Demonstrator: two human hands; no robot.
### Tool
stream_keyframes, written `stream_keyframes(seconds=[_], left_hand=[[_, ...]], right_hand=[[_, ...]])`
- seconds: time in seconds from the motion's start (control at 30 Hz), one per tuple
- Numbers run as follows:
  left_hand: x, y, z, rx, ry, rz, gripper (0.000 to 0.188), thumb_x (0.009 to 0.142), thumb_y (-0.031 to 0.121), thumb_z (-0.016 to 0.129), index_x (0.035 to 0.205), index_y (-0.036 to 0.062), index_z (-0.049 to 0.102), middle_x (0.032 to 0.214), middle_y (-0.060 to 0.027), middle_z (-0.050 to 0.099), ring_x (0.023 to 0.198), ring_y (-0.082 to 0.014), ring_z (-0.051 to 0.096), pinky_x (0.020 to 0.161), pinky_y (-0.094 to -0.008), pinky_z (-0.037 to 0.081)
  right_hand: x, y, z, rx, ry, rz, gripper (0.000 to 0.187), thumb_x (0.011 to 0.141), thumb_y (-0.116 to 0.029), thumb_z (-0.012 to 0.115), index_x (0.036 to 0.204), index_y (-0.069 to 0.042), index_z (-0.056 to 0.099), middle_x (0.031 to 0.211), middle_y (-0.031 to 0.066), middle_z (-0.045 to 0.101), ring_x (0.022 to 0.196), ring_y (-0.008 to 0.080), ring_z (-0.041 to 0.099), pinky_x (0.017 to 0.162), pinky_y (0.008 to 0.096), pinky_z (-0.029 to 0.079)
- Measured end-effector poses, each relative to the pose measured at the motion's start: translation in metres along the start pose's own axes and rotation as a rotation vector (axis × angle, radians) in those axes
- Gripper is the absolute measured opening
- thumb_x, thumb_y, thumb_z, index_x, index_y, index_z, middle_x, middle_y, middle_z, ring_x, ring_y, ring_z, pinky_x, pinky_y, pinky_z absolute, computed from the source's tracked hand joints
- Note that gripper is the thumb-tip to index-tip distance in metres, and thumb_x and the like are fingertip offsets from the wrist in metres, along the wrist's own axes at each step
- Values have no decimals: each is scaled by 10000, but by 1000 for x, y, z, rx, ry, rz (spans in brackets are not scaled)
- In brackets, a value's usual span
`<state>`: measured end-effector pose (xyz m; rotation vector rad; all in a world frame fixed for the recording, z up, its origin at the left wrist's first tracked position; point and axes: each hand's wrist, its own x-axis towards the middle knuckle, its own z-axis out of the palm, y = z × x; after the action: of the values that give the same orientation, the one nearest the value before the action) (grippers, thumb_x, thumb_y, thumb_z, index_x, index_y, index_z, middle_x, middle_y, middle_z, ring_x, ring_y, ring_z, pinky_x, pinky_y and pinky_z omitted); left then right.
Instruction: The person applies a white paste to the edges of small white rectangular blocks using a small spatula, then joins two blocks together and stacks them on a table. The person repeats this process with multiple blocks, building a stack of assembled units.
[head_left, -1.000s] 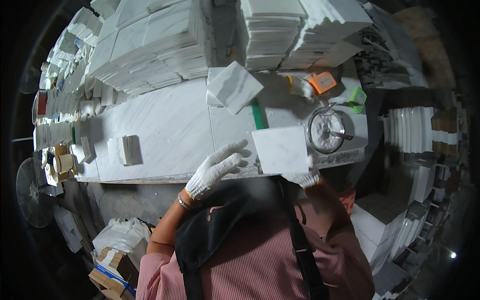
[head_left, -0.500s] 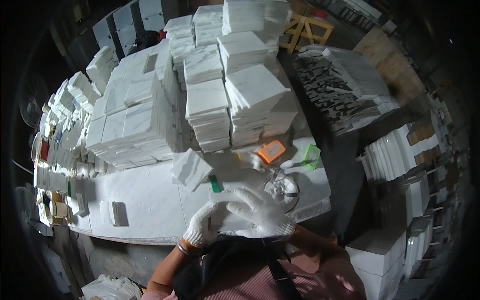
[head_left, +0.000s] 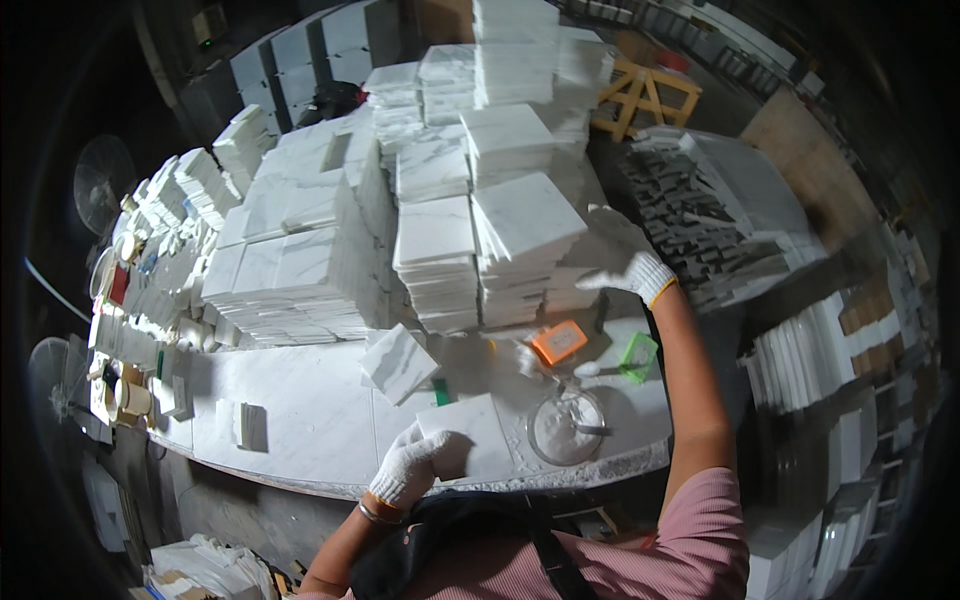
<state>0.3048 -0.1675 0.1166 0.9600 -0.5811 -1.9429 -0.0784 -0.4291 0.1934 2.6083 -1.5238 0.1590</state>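
Note:
My left hand point(head_left: 405, 470), in a white knit glove, rests at the left edge of a flat white marble tile point(head_left: 482, 430) at the bench's front. Its fingers are curled together, and whatever they may hold is hidden. My right hand point(head_left: 637, 272), gloved the same way, reaches out beside the right-hand tile stack point(head_left: 528, 215) with its fingers apart. Nothing shows in its grasp; contact with the stack cannot be told. A round bowl of white paste point(head_left: 562, 418) with a tool in it stands right of the flat tile. Behind that tile lie a grey-veined tile point(head_left: 400, 364) and a small green piece point(head_left: 441, 392).
An orange box point(head_left: 559, 343) and a bright green holder point(head_left: 638, 357) sit at the bench's right end. Tall marble stacks point(head_left: 290, 265) line its back. Small tile pieces point(head_left: 240, 424) stand on the left. Stone strips point(head_left: 690, 215) and a yellow wooden frame point(head_left: 645, 98) lie beyond.
My right hand has left the flat tile beside my left hand and swung forward and right to the stack. The flat tile is now uncovered. My left hand stays at its edge.

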Motion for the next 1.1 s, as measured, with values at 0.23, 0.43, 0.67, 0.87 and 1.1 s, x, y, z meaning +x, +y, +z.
stream_keyframes(seconds=[0.23, 0.43, 0.67, 0.87, 1.1], left_hand=[[-10, -20, -45, -78, 41, 26, 463, 990, 364, 654, 1259, -8, 593, 1033, -71, 670, 990, -214, 673, 892, -383, 565], [-15, -9, -9, -261, 113, -73, 562, 1053, 423, 545, 1434, 12, 493, 1215, -81, 628, 1081, -188, 626, 943, -355, 524], [-6, -23, -6, -171, 87, 84, 645, 1078, 342, 513, 1610, 77, 264, 1299, -53, 580, 1116, -139, 592, 1000, -308, 483], [-6, -30, -30, -245, -44, -3, 612, 1082, 422, 468, 1621, 208, 273, 999, 2, 595, 812, -144, 604, 724, -309, 544], [0, -30, -15, -102, 76, -102, 511, 1088, 483, 408, 1525, 218, 435, 875, -33, 567, 623, -113, 503, 512, -268, 422]], right_hand=[[42, -16, -7, 2, -228, -51, 588, 718, -425, 807, 1225, -170, 650, 1101, 129, 696, 1071, 307, 660, 930, 414, 540], [32, -7, -8, 56, -144, -10, 677, 638, -472, 842, 1209, -175, 632, 1099, 124, 695, 1003, 336, 679, 872, 442, 557], [-36, 17, -4, 457, 249, 245, 1219, 490, -300, 986, 1549, -160, 398, 1476, 184, 466, 1353, 377, 429, 1117, 456, 424], [-104, -57, -22, 1112, 412, 352, 1183, 479, -180, 942, 1530, -29, 419, 1408, 142, 563, 1286, 258, 554, 1088, 390, 449], [-153, -177, 34, 1116, 290, 26, 1227, 491, -423, 988, 1502, 14, 448, 1398, 126, 566, 1224, 250, 591, 1000, 373, 509]])
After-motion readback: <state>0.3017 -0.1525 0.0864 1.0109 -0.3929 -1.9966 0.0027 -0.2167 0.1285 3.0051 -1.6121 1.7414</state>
